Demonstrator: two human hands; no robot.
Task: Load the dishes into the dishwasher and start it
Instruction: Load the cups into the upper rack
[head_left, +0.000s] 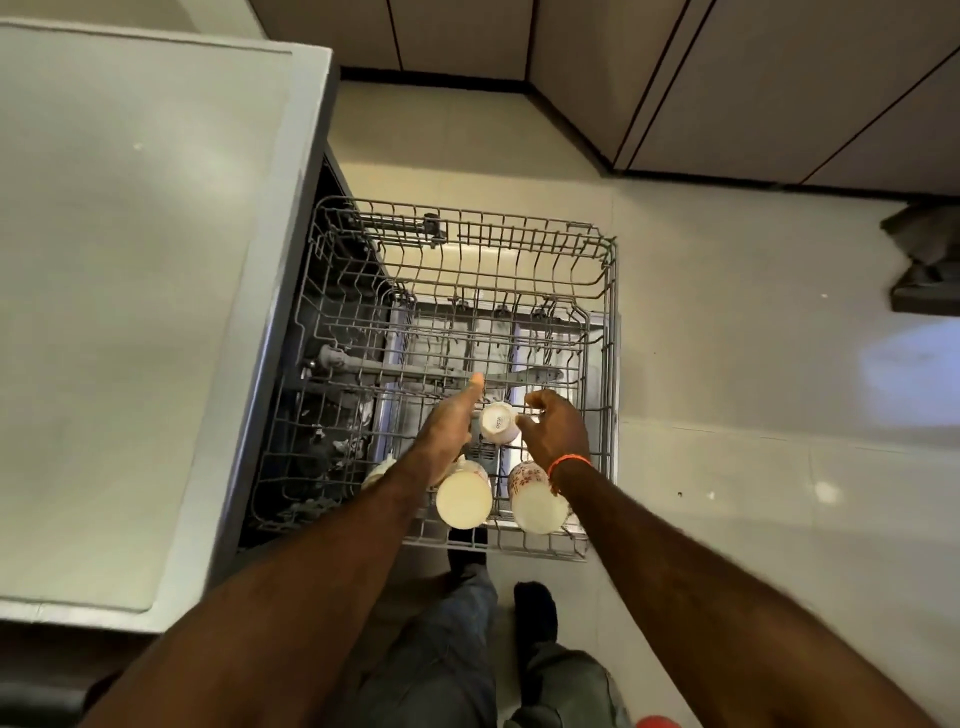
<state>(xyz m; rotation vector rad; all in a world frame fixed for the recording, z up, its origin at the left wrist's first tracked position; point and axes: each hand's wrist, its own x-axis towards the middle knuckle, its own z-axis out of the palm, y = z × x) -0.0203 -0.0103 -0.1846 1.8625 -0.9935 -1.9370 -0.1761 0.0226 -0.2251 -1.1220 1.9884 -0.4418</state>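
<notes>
The dishwasher's grey wire upper rack (610, 322) is pulled out over the floor. A small white cup (497, 422) stands upside down in its near half. My right hand (556, 428) holds that cup from the right, fingers curled at its side. My left hand (449, 423) reaches in beside the cup on the left with fingers stretched forward. Two taller white cups, one plain (464, 499) and one with a red pattern (535, 499), stand upside down at the rack's near edge. Another white piece (378, 472) shows partly behind my left forearm.
The grey counter top (130, 312) over the dishwasher fills the left. Brown cabinet fronts (727, 78) run along the top. The lower rack and spray arm (447, 374) show through the wires. My legs and dark shoes (535, 608) stand on the pale floor just before the rack.
</notes>
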